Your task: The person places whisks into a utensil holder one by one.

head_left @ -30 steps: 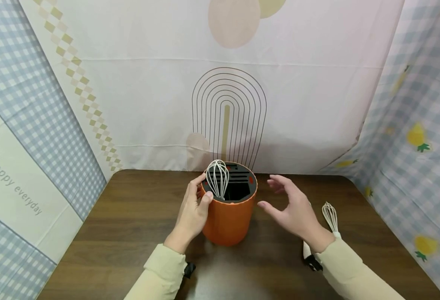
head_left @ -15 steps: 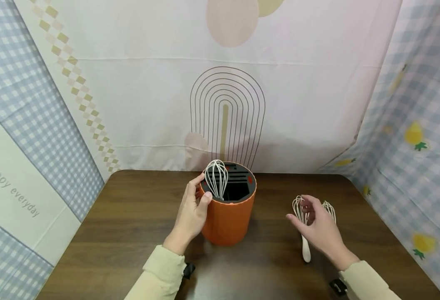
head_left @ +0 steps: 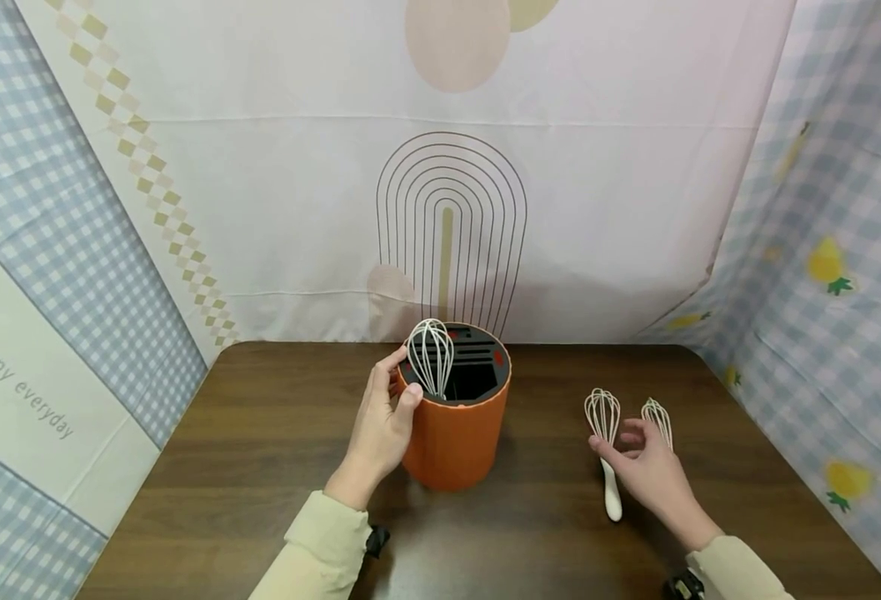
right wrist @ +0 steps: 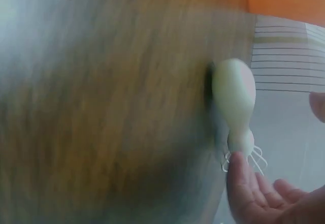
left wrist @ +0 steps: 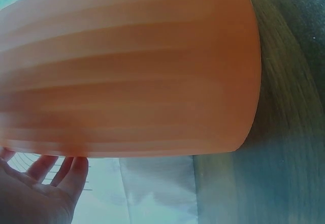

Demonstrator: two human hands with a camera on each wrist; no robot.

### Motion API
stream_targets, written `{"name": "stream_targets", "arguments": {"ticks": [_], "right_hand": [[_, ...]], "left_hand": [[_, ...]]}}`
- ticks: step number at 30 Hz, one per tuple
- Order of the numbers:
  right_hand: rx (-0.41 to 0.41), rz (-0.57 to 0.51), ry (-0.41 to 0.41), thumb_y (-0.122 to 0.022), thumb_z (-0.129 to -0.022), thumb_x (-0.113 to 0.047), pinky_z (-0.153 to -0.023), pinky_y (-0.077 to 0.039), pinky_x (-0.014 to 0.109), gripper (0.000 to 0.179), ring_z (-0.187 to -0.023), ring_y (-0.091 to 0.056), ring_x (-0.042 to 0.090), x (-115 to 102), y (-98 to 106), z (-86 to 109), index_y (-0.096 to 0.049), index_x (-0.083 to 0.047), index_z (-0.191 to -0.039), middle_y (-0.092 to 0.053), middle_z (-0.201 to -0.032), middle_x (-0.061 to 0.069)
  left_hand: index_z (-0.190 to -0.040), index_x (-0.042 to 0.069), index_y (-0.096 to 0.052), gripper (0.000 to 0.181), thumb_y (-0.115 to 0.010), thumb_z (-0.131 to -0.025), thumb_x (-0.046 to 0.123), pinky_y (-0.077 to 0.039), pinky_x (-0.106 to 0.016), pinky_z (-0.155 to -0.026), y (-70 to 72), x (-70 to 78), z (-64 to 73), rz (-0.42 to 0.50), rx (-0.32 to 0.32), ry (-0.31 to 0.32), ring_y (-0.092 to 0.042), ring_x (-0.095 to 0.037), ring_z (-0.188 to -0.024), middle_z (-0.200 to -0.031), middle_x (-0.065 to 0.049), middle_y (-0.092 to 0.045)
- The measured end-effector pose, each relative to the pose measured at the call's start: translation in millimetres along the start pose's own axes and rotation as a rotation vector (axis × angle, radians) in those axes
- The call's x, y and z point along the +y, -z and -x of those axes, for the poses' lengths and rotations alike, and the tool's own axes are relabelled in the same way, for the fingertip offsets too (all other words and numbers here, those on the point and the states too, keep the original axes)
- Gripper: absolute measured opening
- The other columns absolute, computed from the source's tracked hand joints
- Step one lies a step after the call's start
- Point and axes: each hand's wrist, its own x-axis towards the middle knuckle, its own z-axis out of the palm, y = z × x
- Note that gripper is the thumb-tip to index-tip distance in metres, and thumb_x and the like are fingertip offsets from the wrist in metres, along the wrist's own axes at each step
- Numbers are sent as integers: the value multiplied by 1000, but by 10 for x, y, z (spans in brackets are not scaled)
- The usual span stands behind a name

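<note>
An orange round utensil holder [head_left: 455, 442] with a black slotted top stands upright on the table. A wire whisk [head_left: 431, 354] stands in it, wires up, by the left rim. My left hand [head_left: 380, 425] grips the holder's left side, thumb at the front rim, fingers around the edge. Two more whisks lie at the right: one [head_left: 603, 412] with its white handle towards me, another [head_left: 658, 421] partly hidden. Over them is my right hand [head_left: 653, 475], thumb and fingers apart. In the right wrist view, a fingertip is by a whisk's white handle [right wrist: 233, 92].
The dark wooden table [head_left: 275, 467] ends at a white patterned cloth [head_left: 297, 208] behind the holder. Checked cloths hang at the left [head_left: 110, 275] and right [head_left: 778, 333].
My right hand has moved from beside the holder rightward and nearer to the two lying whisks, and lower. The left hand stays at the holder. The view has shifted slightly.
</note>
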Motion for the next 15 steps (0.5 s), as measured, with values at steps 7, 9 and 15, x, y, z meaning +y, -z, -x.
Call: {"name": "stream_targets", "arguments": {"ticks": [7,9,15], "right_hand": [[-177,-164,-113,-63,-87,-53,-82,-53,45,98,-114,-53,44,59,-23,-7,-17,12,-145,-42,-131,37],[-203,-226,-136,-64,-89,-48,-78,-55,42,97,-111,-55,43,77,-25,-6,-14,14,-145,-39,-131,40],[-208,-273,-146,-65,-92,-32,-75,-56,40,87,-104,-60,36,118,-44,-20,-14,16,-143,-40,-129,40]], "left_hand": [[-146,30,-37,52,-51,-96,38,-42,-41,-101,1,4,11,-1,2,9,-51,-24,-117,-141,-2,-43],[-146,30,-36,52,-51,-96,38,-42,-41,-101,-2,4,16,-1,-4,12,-51,-25,-117,-141,-3,-43],[-146,32,-35,52,-49,-97,39,-42,-42,-101,-2,4,11,-3,-2,13,-50,-24,-118,-142,-2,-42]]}}
